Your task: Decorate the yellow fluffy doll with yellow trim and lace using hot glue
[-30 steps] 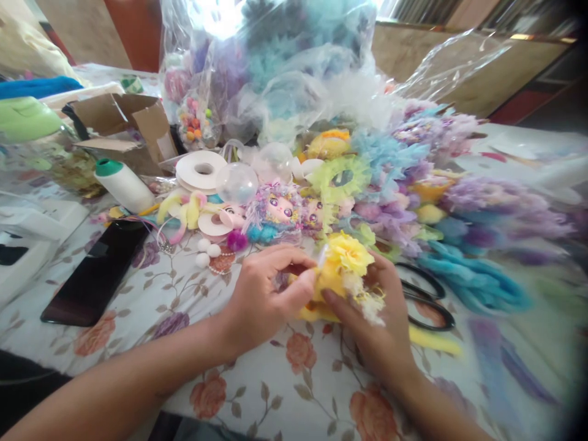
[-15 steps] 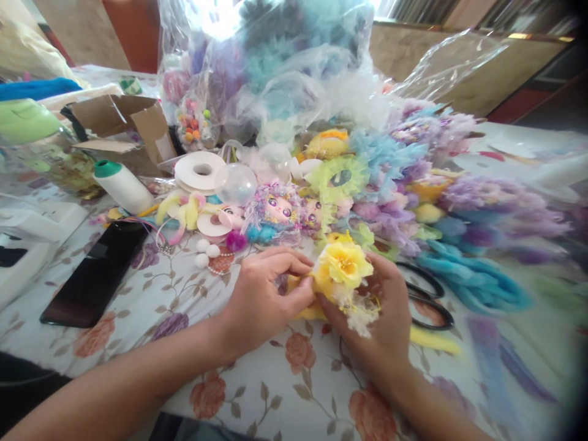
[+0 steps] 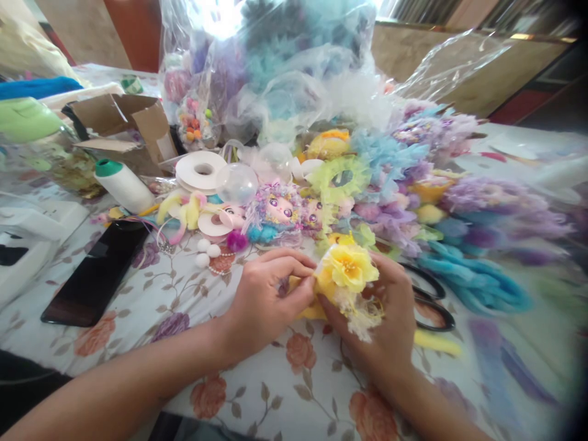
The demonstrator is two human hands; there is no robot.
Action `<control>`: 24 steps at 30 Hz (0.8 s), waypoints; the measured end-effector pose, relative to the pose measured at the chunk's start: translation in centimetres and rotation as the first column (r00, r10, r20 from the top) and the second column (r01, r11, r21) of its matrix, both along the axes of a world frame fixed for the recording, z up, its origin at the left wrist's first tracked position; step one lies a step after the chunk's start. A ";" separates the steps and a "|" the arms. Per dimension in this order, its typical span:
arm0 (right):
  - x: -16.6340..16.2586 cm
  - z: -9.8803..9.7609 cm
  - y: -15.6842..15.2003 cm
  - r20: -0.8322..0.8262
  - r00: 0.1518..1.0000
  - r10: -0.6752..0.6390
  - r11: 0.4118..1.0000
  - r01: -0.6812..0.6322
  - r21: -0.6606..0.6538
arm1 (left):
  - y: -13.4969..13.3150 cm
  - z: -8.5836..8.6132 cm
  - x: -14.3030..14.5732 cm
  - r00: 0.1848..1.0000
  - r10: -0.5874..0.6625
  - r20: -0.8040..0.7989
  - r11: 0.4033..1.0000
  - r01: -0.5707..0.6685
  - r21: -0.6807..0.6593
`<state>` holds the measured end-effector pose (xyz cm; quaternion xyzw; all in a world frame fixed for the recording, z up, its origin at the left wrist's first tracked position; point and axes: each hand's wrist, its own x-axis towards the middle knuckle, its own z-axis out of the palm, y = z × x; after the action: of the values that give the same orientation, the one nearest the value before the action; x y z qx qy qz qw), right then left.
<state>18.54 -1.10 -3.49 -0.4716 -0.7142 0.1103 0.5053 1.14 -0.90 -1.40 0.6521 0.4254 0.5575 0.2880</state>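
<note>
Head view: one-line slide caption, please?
Left hand pinches and right hand cradles a yellow flower piece over a floral tablecloth, black scissor handles at the right.

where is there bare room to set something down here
The floral tablecloth is bare between the black phone and left hand, below the white balls, and between the left forearm and right forearm. Beyond the hands it's crowded with dolls and white spools; beside the right hand lie black scissor handles.

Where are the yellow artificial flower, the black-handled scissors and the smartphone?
Yellow artificial flower (image 3: 350,271): head view, on its center.
Black-handled scissors (image 3: 432,299): head view, on the handle.
Smartphone (image 3: 97,272): head view, on its dark screen.
</note>
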 end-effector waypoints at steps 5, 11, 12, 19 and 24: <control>-0.3 0.1 -0.1 -0.059 0.998 0.000 0.998 -0.004 -0.062 | 0.1 0.1 0.0 1.000 0.001 -0.021 0.999 -0.001 0.033; 0.0 -0.3 -0.3 -0.035 0.999 0.006 1.000 -0.007 -0.005 | 0.1 0.2 -0.1 1.000 -0.010 0.018 1.000 0.010 0.000; 0.1 -0.4 -0.2 -0.031 0.999 0.007 1.000 -0.007 0.001 | 0.1 0.2 -0.1 1.000 -0.011 0.022 1.000 0.011 -0.008; 0.3 -0.6 -0.2 -0.016 1.000 -0.003 1.000 0.004 0.018 | -0.1 0.2 0.0 0.999 -0.017 0.035 0.998 0.020 -0.060; 0.4 -0.8 -0.2 0.000 1.000 0.003 0.999 -0.003 0.052 | -0.1 0.2 0.0 0.998 -0.018 0.052 0.995 0.023 -0.099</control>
<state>18.93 -1.25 -4.26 -0.4572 -0.7177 0.0925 0.5171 1.12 -1.03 -1.19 0.6269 0.4386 0.5491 0.3364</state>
